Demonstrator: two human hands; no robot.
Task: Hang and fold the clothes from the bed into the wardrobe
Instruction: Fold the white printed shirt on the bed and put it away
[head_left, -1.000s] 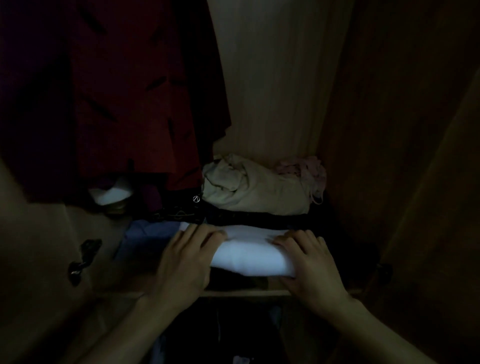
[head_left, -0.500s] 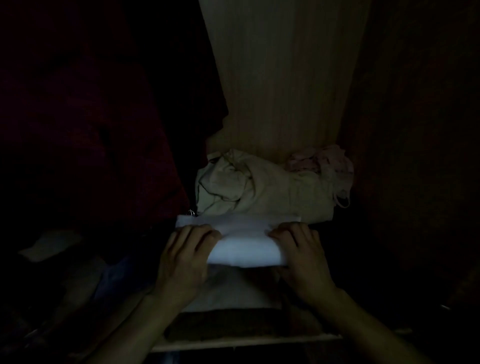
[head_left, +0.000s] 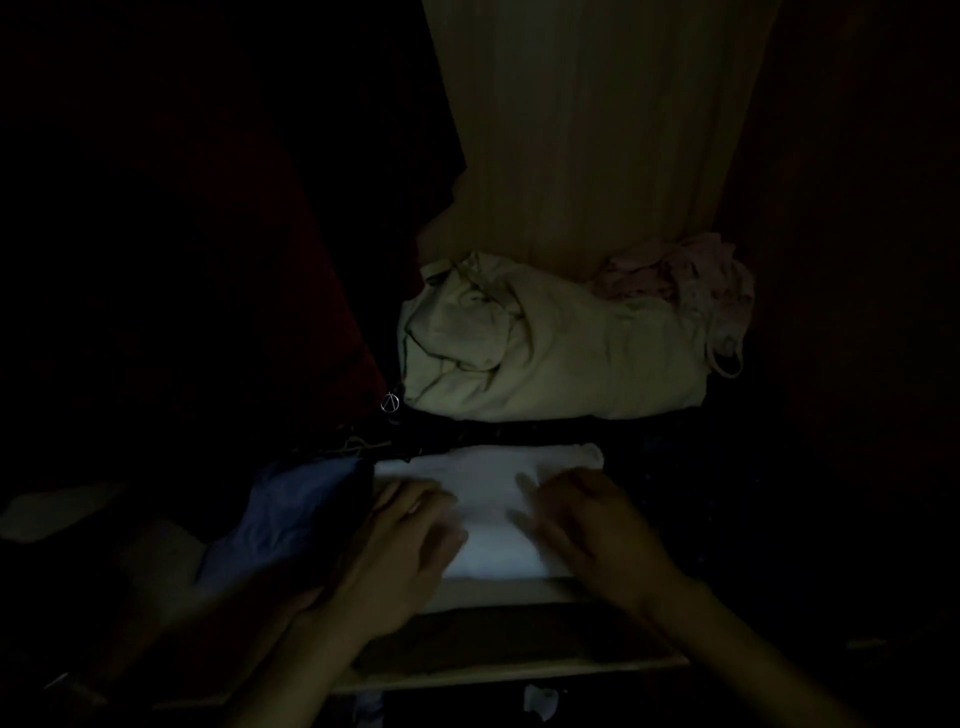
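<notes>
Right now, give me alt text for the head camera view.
Two hands, left hand and right hand, press a folded white garment on a dim wardrobe shelf. Behind it lies a cream bundle; a blue garment sits left.

Stored clothes in a dim cupboard

A cream bundle (head_left: 550, 348) lies crumpled near centre, with a pink garment (head_left: 680, 275) touching its 2 o'clock corner. 1 small metal ring charm (head_left: 389, 402) hangs just beside the bundle at its 8 o'clock. A dark red garment (head_left: 291, 291) hangs at 9 o'clock, a blue cloth (head_left: 291, 514) lies at 8 o'clock, and a pale scrap (head_left: 540, 699) shows at 6 o'clock.
</notes>
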